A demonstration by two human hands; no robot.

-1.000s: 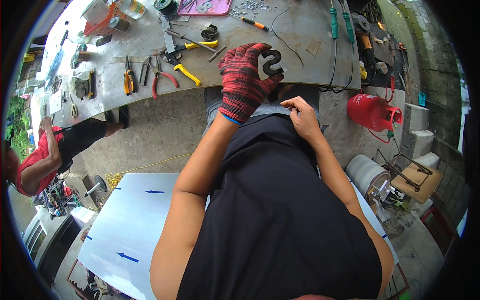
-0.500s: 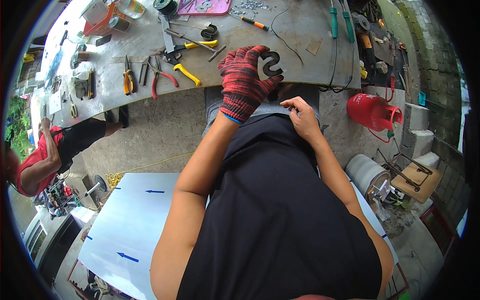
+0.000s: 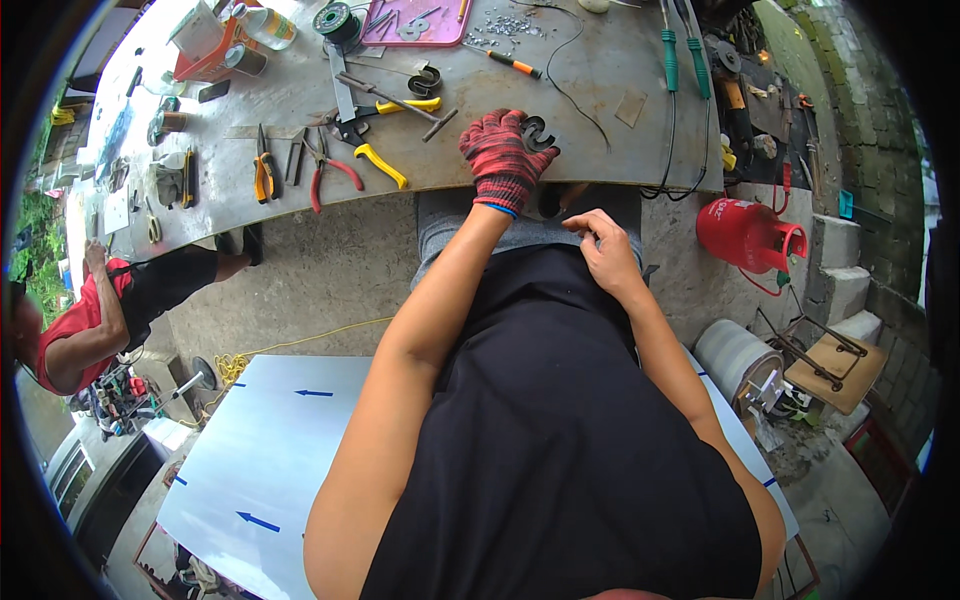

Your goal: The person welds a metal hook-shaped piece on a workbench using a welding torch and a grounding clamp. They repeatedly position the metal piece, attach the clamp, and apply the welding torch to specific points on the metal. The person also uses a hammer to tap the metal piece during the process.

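Note:
In the head view, my left hand (image 3: 505, 160), in a red-and-black knit glove, grips a dark S-shaped piece (image 3: 534, 130) over the metal workbench near its front edge. My bare right hand (image 3: 605, 250) rests by my lap below that edge, fingers loosely bent apart, nothing visible in them. Left of the gloved hand lie yellow-handled snips (image 3: 380, 160), a T-shaped bar (image 3: 436, 126), red-handled pliers (image 3: 320, 175) and orange-handled pliers (image 3: 263, 175). Behind it are a small dark coil (image 3: 425, 80) and an orange-and-black screwdriver (image 3: 515, 63).
A pink tray (image 3: 445, 30), wire spool (image 3: 337, 22) and two green-handled cabled tools (image 3: 670, 60) sit on the workbench (image 3: 620, 160). A red gas cylinder (image 3: 740, 235) stands on the right. Another person (image 3: 85, 330) in red works at the left. A pale blue sheet (image 3: 260, 440) lies below.
My gloved left hand has shifted forward and a little right with the S-shaped piece, which now looks more tilted. The whole view has shifted slightly; my right hand stays by my lap.

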